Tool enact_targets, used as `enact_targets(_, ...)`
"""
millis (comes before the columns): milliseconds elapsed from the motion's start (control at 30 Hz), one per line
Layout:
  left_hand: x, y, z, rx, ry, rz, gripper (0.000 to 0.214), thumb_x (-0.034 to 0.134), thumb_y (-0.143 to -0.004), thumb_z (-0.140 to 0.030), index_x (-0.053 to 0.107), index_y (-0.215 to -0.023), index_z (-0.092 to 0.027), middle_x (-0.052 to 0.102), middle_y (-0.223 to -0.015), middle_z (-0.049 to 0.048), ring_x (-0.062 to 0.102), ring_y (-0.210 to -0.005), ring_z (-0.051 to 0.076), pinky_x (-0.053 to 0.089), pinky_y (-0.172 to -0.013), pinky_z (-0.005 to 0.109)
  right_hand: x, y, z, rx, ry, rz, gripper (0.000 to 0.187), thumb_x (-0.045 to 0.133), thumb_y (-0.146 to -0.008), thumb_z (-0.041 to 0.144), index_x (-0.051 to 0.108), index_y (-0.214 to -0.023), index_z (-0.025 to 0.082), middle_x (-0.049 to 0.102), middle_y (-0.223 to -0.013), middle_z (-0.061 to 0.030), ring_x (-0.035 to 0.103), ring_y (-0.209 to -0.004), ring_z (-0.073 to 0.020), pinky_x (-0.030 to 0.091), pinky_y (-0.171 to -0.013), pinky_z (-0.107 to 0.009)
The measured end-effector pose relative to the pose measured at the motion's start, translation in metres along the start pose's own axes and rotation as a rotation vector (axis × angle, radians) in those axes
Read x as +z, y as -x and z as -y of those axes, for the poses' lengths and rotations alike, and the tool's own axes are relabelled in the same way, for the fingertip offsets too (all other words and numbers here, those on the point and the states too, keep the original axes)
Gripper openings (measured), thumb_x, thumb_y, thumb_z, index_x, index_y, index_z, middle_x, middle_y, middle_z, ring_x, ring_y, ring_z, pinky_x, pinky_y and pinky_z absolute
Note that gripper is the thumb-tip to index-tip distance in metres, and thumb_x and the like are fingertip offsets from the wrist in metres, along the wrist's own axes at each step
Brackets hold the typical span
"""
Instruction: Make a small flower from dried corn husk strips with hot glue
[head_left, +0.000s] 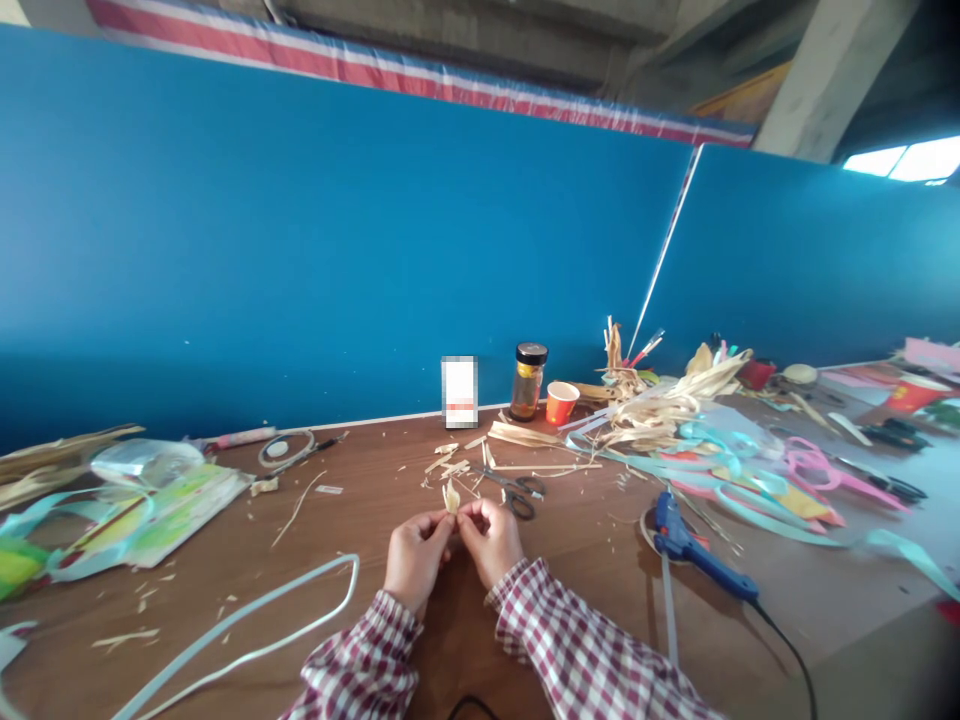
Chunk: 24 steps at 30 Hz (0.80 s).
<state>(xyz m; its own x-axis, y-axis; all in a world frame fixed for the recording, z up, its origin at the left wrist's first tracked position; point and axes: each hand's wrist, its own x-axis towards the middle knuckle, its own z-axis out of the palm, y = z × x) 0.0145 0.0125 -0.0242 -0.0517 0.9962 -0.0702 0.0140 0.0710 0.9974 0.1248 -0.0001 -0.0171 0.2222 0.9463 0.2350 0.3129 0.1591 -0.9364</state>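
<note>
Both hands meet over the brown table (315, 560), pinching one small pale piece of dried husk (451, 496) between their fingertips. My left hand (415, 558) holds it from the left with curled fingers. My right hand (491, 538) grips it from the right. Both sleeves are red-and-white checked. Just beyond the hands lie black-handled scissors (516, 490) among loose husk scraps (454, 465).
A blue glue gun (694, 548) with its black cord lies to the right. An amber jar (528, 381) and an orange paper cup (560, 402) stand by the blue wall. Husk strips, ribbons and pink scissors (832, 470) crowd the right. A white looped strap (247, 630) and plastic packets lie left.
</note>
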Motion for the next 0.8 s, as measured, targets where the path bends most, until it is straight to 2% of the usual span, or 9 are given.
enact_targets(467, 0.0028, -0.0005, 0.002, 0.014, -0.007, -0.059, 0.036, 0.069, -0.057, -0.044, 0.071, -0.073, -0.011, 0.051, -0.038, -0.0027, 0.043, -0.036, 0.009, 0.032, -0.036, 0.02, 0.0055, 0.0015, -0.0066, 0.021, -0.001, -0.03, 0.013, 0.054, -0.073, 0.023, 0.064, -0.068, 0.016, 0.068, -0.064, -0.0049, 0.063, -0.058, -0.0171, 0.049, -0.055, -0.025)
enact_targets(800, 0.0044, 0.0013, 0.0016, 0.037, 0.002, -0.044, 0.037, 0.068, -0.061, -0.044, 0.07, -0.077, -0.01, 0.053, -0.041, -0.0023, 0.044, -0.038, 0.009, 0.034, -0.038, 0.019, 0.0039, 0.0013, -0.0038, 0.009, 0.001, -0.01, 0.015, 0.052, -0.076, 0.024, 0.064, -0.072, 0.015, 0.068, -0.067, -0.0062, 0.062, -0.06, -0.0174, 0.048, -0.056, -0.025)
